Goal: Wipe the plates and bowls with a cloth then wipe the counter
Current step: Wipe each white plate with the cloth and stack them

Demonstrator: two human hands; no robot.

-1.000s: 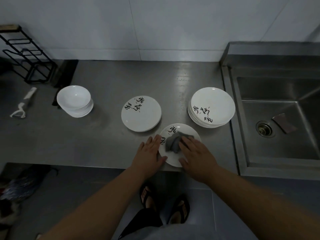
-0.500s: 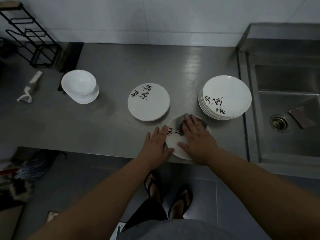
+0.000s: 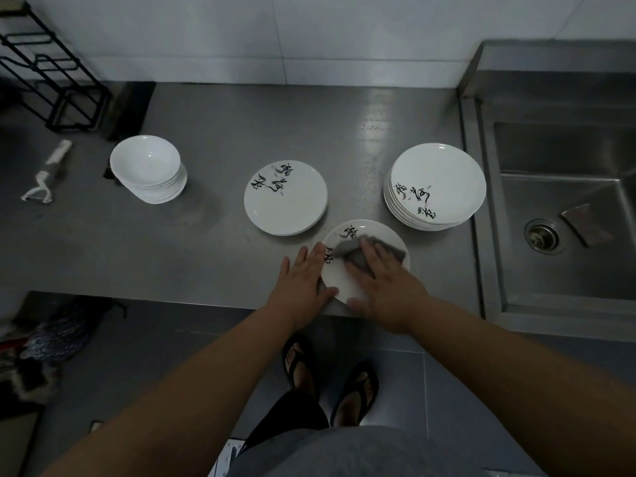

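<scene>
Nearest to us, two feet in dark flip-flop sandals (image 3: 356, 390) stand on the grey tiled floor (image 3: 447, 390) below the counter's front edge.

At that edge lies a single round white plate with black brush lettering (image 3: 373, 230). We note the left hand (image 3: 303, 280) laid flat beside it, fingers straight and spread. Its fingertips rest on the plate's left rim and its thumb touches the near rim; it grips nothing.

The right hand (image 3: 385, 287) lies palm down on the plate, fingers extended, pressing a crumpled grey cloth (image 3: 347, 251) against the plate's surface. The cloth shows beyond the fingertips on both sides. We see no curl of the fingers round it.

Just behind, on the brushed steel counter (image 3: 223, 132), we record a low stack of matching lettered plates (image 3: 285, 201) at centre. A taller stack of lettered plates (image 3: 437, 187) stands to the right, close to the steel sink basin (image 3: 568, 270). A small grey object (image 3: 585, 223) lies in the sink near the drain (image 3: 542, 235).

Well to the left sits a stack of plain white bowls (image 3: 148, 168), with a white-handled peeler (image 3: 44, 173) beyond it. A black wire rack (image 3: 51, 74) stands at the far left against the white tiled wall (image 3: 275, 36).
</scene>
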